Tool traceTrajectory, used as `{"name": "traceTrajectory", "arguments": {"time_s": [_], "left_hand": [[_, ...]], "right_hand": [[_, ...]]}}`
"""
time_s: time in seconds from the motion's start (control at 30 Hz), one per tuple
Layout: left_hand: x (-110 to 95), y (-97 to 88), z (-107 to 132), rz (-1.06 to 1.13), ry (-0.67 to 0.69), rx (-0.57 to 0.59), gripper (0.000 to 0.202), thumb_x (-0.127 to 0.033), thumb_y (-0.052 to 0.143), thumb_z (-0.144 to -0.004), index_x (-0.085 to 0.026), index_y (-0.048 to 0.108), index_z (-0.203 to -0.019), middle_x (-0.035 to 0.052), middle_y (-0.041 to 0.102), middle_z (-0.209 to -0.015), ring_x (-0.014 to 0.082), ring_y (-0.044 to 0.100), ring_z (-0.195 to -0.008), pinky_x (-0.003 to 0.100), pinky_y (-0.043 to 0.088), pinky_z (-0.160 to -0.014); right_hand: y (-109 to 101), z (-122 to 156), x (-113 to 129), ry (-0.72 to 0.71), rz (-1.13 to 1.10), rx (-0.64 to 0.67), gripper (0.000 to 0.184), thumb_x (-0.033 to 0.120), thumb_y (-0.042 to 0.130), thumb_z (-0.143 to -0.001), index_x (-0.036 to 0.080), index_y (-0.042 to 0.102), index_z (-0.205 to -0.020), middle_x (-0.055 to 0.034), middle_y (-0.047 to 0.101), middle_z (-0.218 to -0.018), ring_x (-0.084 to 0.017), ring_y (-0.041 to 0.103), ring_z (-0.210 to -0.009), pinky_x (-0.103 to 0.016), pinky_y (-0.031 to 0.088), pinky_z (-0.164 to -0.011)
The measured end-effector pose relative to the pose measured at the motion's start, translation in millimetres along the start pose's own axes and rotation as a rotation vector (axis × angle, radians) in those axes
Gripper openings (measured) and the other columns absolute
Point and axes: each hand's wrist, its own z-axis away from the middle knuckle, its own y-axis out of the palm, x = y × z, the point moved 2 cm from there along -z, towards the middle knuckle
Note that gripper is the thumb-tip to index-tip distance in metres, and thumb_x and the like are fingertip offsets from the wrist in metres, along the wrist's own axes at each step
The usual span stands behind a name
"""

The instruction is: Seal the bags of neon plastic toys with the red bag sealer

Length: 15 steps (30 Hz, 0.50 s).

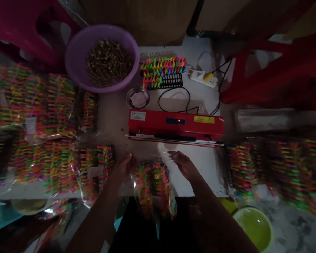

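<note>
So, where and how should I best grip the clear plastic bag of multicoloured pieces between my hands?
Probably by both sides of the clear plastic bag, coming from left and right: it looks bulky, and its near end reaches past the pale tabletop.

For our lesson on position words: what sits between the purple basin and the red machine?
In the head view, a small round bowl holding something pale pink sits between the purple basin and the red machine.
</note>
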Motion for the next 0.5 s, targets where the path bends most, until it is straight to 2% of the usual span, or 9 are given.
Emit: {"name": "traceTrajectory", "arguments": {"time_s": [0.07, 0.2, 0.3, 0.4, 0.5], "left_hand": [[0.1, 2.7, 0.8, -0.091, 0.069, 0.037, 0.038, -0.038, 0.078, -0.053, -0.016, 0.062, -0.079, 0.0022, 0.067, -0.077, 0.0156, 0.062, -0.071, 0.025, 0.048, -0.063], [10.4, 17.3, -5.8, -0.267, 0.112, 0.031, 0.032, -0.029, 0.079, -0.052, -0.018, 0.061, -0.076, -0.0027, 0.062, -0.066, 0.0118, 0.056, -0.06, 0.022, 0.041, -0.055], [17.2, 24.2, -14.9, -0.18, 0.119, 0.063, 0.023, -0.026, 0.076, -0.055, -0.016, 0.059, -0.068, -0.0038, 0.058, -0.061, 0.0102, 0.053, -0.058, 0.021, 0.04, -0.056], [16.6, 25.2, -24.9, 0.036, 0.115, 0.025, 0.027, -0.022, 0.075, -0.051, -0.016, 0.058, -0.072, -0.0038, 0.059, -0.065, 0.0107, 0.055, -0.061, 0.022, 0.043, -0.06], [9.8, 29.8, -31.1, 0.088, 0.12, -0.012, 0.031, -0.025, 0.075, -0.054, -0.017, 0.059, -0.08, -0.0032, 0.062, -0.07, 0.0106, 0.057, -0.064, 0.023, 0.044, -0.064]], "right_hand": [[-0.4, 13.2, 10.2, -0.021, -0.02, -0.018, 0.036, 0.04, 0.076, -0.06, 0.02, 0.047, -0.064, -0.0023, 0.069, -0.093, -0.015, 0.061, -0.08, -0.027, 0.044, -0.071], [12.2, 30.4, 34.5, -0.107, 0.128, -0.086, 0.04, 0.035, 0.079, -0.055, 0.021, 0.043, -0.065, -0.0002, 0.068, -0.07, -0.011, 0.055, -0.058, -0.024, 0.04, -0.054], [14.2, 33.8, 46.9, -0.204, 0.242, -0.148, 0.035, 0.034, 0.077, -0.057, 0.021, 0.046, -0.067, 0.0028, 0.063, -0.064, -0.01, 0.05, -0.052, -0.024, 0.04, -0.05], [-2.9, 24.1, 47.2, -0.22, 0.294, -0.193, 0.033, 0.033, 0.077, -0.054, 0.02, 0.05, -0.069, 0.0044, 0.059, -0.06, -0.01, 0.05, -0.053, -0.026, 0.043, -0.054], [-31.2, 7.3, 38.3, -0.105, 0.316, -0.289, 0.038, 0.038, 0.076, -0.049, 0.02, 0.058, -0.078, -0.0001, 0.063, -0.075, -0.014, 0.057, -0.068, -0.029, 0.045, -0.061]]}}
